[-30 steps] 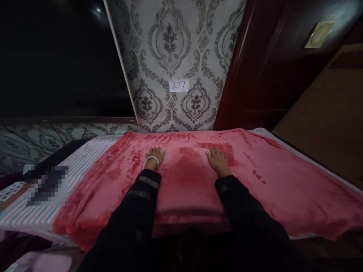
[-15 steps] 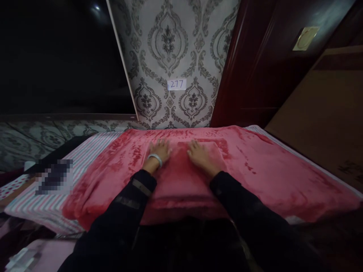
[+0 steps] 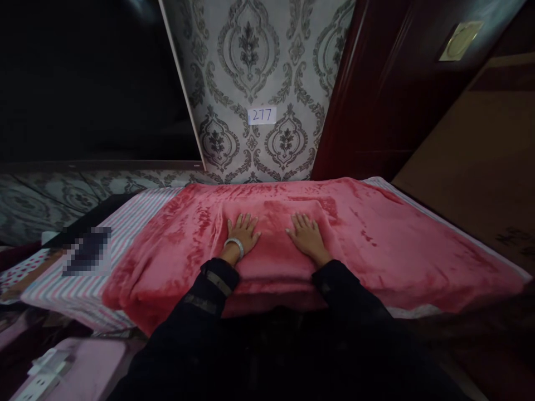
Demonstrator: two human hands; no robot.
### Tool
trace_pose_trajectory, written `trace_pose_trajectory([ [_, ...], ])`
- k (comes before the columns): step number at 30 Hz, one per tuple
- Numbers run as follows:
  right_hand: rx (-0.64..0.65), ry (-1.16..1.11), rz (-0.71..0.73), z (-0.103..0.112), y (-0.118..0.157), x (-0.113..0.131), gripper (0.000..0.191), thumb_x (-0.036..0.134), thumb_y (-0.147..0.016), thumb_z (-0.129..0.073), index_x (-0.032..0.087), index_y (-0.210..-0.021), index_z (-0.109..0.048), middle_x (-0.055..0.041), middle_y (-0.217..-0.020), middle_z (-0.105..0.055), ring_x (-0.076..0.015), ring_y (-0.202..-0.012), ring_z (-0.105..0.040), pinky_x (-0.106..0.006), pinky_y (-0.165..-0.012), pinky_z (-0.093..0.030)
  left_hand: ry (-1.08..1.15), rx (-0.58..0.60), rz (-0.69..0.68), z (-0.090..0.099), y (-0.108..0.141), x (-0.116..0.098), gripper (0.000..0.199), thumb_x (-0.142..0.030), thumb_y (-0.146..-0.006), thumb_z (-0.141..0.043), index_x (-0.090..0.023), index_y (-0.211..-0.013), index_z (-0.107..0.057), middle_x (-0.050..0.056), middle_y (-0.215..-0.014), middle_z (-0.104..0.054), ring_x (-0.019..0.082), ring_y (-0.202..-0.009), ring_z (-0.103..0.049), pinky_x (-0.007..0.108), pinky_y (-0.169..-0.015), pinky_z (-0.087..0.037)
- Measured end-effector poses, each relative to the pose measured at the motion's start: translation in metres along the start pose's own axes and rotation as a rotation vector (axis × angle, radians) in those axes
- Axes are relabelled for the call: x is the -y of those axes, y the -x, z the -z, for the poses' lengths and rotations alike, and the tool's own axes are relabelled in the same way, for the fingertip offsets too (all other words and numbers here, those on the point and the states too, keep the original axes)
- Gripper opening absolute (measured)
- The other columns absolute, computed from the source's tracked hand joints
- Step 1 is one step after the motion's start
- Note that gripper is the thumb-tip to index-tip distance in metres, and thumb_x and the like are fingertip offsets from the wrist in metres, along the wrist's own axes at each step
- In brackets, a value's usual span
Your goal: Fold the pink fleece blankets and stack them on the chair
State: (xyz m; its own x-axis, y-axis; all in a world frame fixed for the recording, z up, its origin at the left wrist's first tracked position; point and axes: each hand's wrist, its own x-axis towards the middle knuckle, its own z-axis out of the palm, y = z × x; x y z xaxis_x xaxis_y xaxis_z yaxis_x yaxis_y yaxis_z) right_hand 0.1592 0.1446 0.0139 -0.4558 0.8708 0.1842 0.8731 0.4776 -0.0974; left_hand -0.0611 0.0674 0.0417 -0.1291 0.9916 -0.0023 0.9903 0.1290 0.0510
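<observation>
Straight ahead, a wall papered in grey damask rises behind everything, with a broad black glossy screen on its left and a dark red polished panel on its right. Below it spreads a pinkish-red plush cloth, lying over a striped pink, grey and white sheet that shows at the left and along the far right edge. Centred near the front of the plush cloth sits a raised, squarish red plush fold; whether it is a separate piece, I cannot tell. On it, palms down, rest the left hand and the right hand, well apart, fingers spread, neither clamped on anything. Smaller again are a white paper label reading 277 on the wall and a pale, shiny bracelet around the left wrist.
</observation>
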Motion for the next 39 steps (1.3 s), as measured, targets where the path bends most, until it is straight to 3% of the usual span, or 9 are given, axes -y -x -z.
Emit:
trace_pose_trajectory([
  [5,0.046,-0.043,-0.226,-0.007,0.027,-0.05,0.066,0.047,-0.104,-0.027,0.013,-0.161,-0.028,-0.0145,-0.168,-0.021,-0.0316,-0.153,-0.023,-0.059,-0.117,-0.03,-0.035,0.015,0.01,0.002,0.001,-0.003,0.063,-0.046,-0.102,-0.029,-0.025,-0.161,-0.026,0.008,-0.17,-0.016,0.033,-0.157,-0.012,0.069,-0.121,-0.013],
  [9,0.139,-0.099,-0.319,-0.006,0.047,-0.085,0.064,0.044,-0.104,-0.024,0.014,-0.16,-0.031,-0.0151,-0.165,-0.029,-0.0321,-0.151,-0.029,-0.062,-0.115,-0.032,-0.025,0.018,0.005,0.003,0.001,-0.001,0.063,-0.046,-0.102,-0.029,-0.025,-0.161,-0.025,0.007,-0.17,-0.015,0.033,-0.157,-0.011,0.068,-0.122,-0.012],
  [13,-0.008,-0.052,-0.25,0.01,0.042,-0.103,0.06,0.041,-0.103,-0.028,0.016,-0.156,-0.039,-0.0151,-0.163,-0.035,-0.0342,-0.149,-0.033,-0.063,-0.112,-0.037,0.027,0.05,0.0,0.014,0.0,-0.001,0.065,-0.05,-0.101,-0.032,-0.024,-0.161,-0.027,0.01,-0.17,-0.018,0.035,-0.156,-0.012,0.068,-0.121,-0.014],
  [18,-0.115,-0.077,0.17,0.036,-0.02,-0.065,0.054,0.033,-0.103,-0.033,0.019,-0.153,-0.048,-0.0098,-0.161,-0.039,-0.0287,-0.149,-0.034,-0.05,-0.122,-0.029,0.051,0.027,-0.213,0.035,-0.009,-0.029,0.068,-0.051,-0.1,-0.038,-0.023,-0.161,-0.025,0.012,-0.169,-0.018,0.034,-0.156,-0.015,0.064,-0.123,-0.012],
  [21,-0.07,-0.108,0.328,0.035,-0.056,-0.027,0.054,0.028,-0.103,-0.033,0.02,-0.156,-0.043,-0.0082,-0.162,-0.038,-0.0264,-0.151,-0.031,-0.049,-0.123,-0.025,0.014,0.059,-0.374,0.028,-0.016,-0.05,0.069,-0.049,-0.1,-0.042,-0.021,-0.161,-0.025,0.012,-0.169,-0.017,0.032,-0.157,-0.013,0.063,-0.124,-0.012],
  [24,0.07,-0.109,0.325,0.021,-0.066,-0.004,0.054,0.03,-0.104,-0.03,0.023,-0.157,-0.04,-0.0068,-0.163,-0.036,-0.0269,-0.152,-0.028,-0.052,-0.123,-0.025,-0.007,0.116,-0.394,0.006,-0.016,-0.058,0.067,-0.051,-0.101,-0.038,-0.022,-0.161,-0.026,0.012,-0.169,-0.017,0.033,-0.157,-0.012,0.067,-0.122,-0.012],
  [27,0.148,-0.114,0.256,0.004,-0.058,0.0,0.054,0.038,-0.106,-0.025,0.029,-0.159,-0.035,-0.0023,-0.167,-0.028,-0.028,-0.154,-0.022,-0.057,-0.122,-0.024,-0.01,0.116,-0.394,-0.008,-0.005,-0.056,0.067,-0.054,-0.103,-0.031,-0.022,-0.161,-0.024,0.012,-0.169,-0.016,0.033,-0.157,-0.009,0.071,-0.12,-0.01],
  [33,0.172,-0.153,0.218,-0.001,-0.049,-0.003,0.057,0.046,-0.107,-0.021,0.031,-0.161,-0.028,-0.001,-0.169,-0.02,-0.0275,-0.156,-0.014,-0.055,-0.123,-0.02,0.042,0.057,-0.496,-0.016,0.056,-0.047,0.071,-0.059,-0.098,-0.045,-0.03,-0.16,-0.028,0.011,-0.169,-0.022,0.039,-0.155,-0.014,0.071,-0.119,-0.015],
  [39,0.176,-0.147,0.226,-0.002,-0.051,-0.003,0.058,0.046,-0.107,-0.021,0.03,-0.162,-0.028,-0.001,-0.17,-0.018,-0.0277,-0.156,-0.014,-0.055,-0.124,-0.018,0.163,-0.005,-0.573,-0.036,0.134,-0.031,0.07,-0.036,-0.095,-0.059,-0.029,-0.158,-0.031,0.01,-0.168,-0.023,0.033,-0.156,-0.014,0.062,-0.124,-0.018],
])
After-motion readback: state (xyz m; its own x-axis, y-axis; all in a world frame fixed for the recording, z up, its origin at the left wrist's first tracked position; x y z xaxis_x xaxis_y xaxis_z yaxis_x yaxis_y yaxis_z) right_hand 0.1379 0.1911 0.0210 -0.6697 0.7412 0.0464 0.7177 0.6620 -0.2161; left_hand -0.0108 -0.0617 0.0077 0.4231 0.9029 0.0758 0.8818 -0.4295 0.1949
